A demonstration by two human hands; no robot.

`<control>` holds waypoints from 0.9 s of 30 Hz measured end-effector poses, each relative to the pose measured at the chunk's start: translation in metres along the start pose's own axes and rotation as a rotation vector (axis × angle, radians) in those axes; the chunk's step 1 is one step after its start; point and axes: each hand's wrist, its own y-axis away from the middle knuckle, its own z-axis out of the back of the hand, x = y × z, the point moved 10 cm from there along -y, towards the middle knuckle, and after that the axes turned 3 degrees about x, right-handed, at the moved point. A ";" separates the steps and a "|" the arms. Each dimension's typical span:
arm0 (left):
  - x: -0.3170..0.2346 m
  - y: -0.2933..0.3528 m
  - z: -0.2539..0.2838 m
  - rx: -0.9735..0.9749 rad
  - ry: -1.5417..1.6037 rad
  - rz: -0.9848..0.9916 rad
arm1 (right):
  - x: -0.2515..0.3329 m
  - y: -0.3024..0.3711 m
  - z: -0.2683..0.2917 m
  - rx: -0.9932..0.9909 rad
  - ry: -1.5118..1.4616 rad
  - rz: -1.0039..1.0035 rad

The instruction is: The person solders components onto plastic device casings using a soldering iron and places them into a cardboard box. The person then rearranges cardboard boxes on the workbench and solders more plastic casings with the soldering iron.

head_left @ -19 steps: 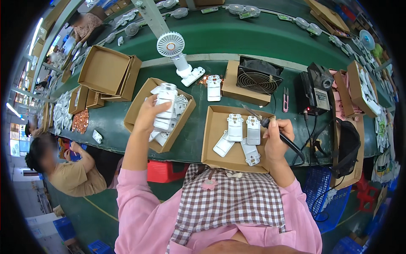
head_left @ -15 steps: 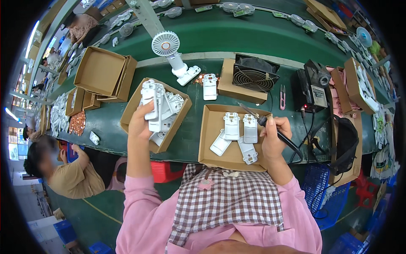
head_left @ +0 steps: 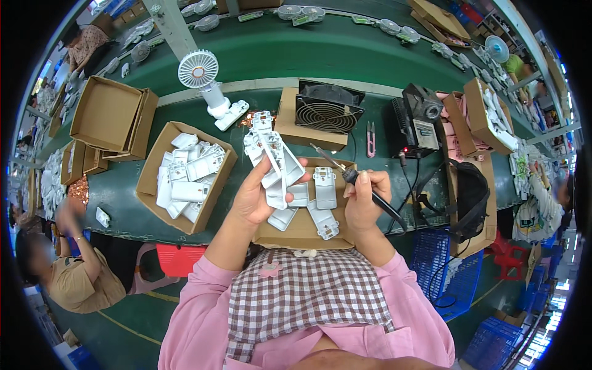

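Note:
My left hand [head_left: 251, 198] grips a small bunch of white plastic casings [head_left: 272, 165], held above the left side of a shallow cardboard box [head_left: 301, 239]. Its fingers wrap round them from below. In that box lie several more white casings [head_left: 325, 188], some partly covered by the held ones. A soldering iron [head_left: 381, 202] with a black handle is clasped in my right hand [head_left: 365, 200] over the box's right side, its metal tip pointing up and left. To the left, a second cardboard box [head_left: 227, 169] is heaped with similar white casings [head_left: 190, 191].
A white handheld fan [head_left: 198, 69] stands behind the boxes. Farther back are a black square fan [head_left: 330, 108] on a carton, pink-handled snips [head_left: 370, 140] and a black soldering station [head_left: 419, 123]. Stacked cardboard trays [head_left: 105, 114] stand left. A co-worker [head_left: 80, 271] sits at the left.
My left hand has moved right with the casings, from above the heaped box to above the shallow box. The soldering iron stays in my right hand. The whole view has shifted.

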 end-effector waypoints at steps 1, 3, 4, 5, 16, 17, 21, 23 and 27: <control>-0.003 -0.001 0.012 -0.109 -0.177 -0.007 | 0.002 0.000 0.000 -0.014 -0.007 0.006; -0.018 -0.001 0.015 -0.231 -0.570 -0.117 | 0.004 0.001 0.000 -0.024 -0.004 0.023; -0.022 0.001 0.014 -0.336 -0.657 -0.138 | 0.004 0.001 -0.001 -0.009 -0.011 0.032; -0.019 -0.001 0.019 -0.333 -0.648 -0.140 | 0.006 0.003 -0.002 0.009 -0.003 0.043; -0.031 0.000 0.033 -0.442 -1.056 -0.245 | 0.001 0.008 -0.010 0.107 0.163 0.011; -0.032 0.000 0.034 -0.443 -1.075 -0.254 | 0.000 0.008 -0.011 0.119 0.185 0.004; -0.032 0.000 0.033 -0.455 -1.080 -0.254 | -0.002 0.007 -0.012 0.115 0.242 -0.002; -0.031 -0.001 0.033 -0.450 -1.080 -0.258 | -0.006 0.007 -0.012 0.131 0.254 -0.030; -0.031 -0.001 0.033 -0.433 -1.121 -0.237 | -0.007 0.006 -0.014 0.128 0.253 -0.047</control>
